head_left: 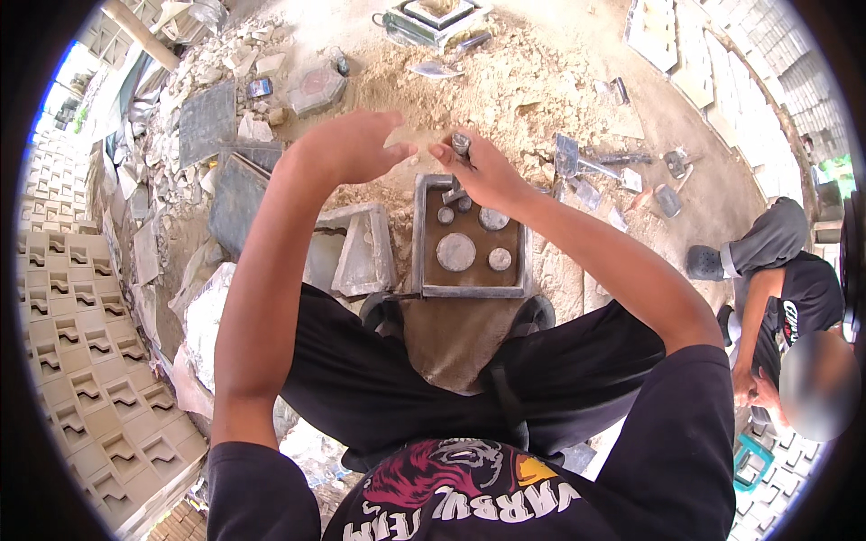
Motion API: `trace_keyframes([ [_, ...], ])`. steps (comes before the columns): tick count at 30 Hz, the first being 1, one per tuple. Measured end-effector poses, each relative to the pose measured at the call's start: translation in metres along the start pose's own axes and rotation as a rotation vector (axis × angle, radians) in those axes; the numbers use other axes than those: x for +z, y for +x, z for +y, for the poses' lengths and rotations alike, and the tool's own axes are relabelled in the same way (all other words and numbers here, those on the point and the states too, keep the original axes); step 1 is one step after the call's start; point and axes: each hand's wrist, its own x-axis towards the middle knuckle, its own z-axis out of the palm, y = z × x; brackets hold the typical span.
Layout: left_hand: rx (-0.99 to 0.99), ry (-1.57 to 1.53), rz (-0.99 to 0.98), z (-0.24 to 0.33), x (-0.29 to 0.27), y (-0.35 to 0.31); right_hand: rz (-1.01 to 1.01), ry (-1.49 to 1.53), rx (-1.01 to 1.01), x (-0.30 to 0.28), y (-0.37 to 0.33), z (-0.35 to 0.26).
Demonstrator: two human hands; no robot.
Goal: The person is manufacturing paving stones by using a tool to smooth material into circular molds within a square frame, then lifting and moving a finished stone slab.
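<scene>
A daylit masonry workshop with an earth floor (564,20): pale patterned blocks (90,343) stacked along the left edge, loose sand (541,95) and a trowel (436,68) at upper centre, rubble (170,124) at upper left, a square mould (419,243) mid-frame.

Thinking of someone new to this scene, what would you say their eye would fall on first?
Probably the rectangular frame on the ground just beyond the person's feet, with pale round pieces of different sizes inside. Above it, the right hand grips a tool handle, while the left hand hangs nearby with its fingers apart. The stacked cream blocks along the left edge also stand out.
</scene>
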Motion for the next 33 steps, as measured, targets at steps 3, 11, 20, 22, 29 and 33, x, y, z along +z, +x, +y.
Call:
trace_keyframes([
  [3, -0.001, 0.004, -0.037, -0.006, 0.003, 0.001, 0.081, 0.012, -0.136, -0.011, 0.014, -0.006],
  [11, -0.025, -0.004, -0.016, 0.001, 0.0, -0.001, 0.19, 0.016, -0.164, -0.006, 0.014, -0.005],
  [20, -0.015, 0.009, -0.02, -0.009, -0.003, -0.005, 0.167, 0.08, -0.184, 0.005, 0.015, -0.011],
  [22, -0.018, -0.007, -0.015, -0.008, -0.005, -0.006, 0.197, 0.129, -0.23, 0.004, 0.013, -0.026],
  [29, -0.041, -0.025, 0.024, -0.013, -0.002, -0.002, 0.106, -0.028, -0.245, 0.006, 0.018, -0.017],
  [33, -0.039, -0.029, 0.03, -0.025, -0.001, 0.002, 0.042, -0.071, -0.203, 0.003, 0.016, -0.023],
])
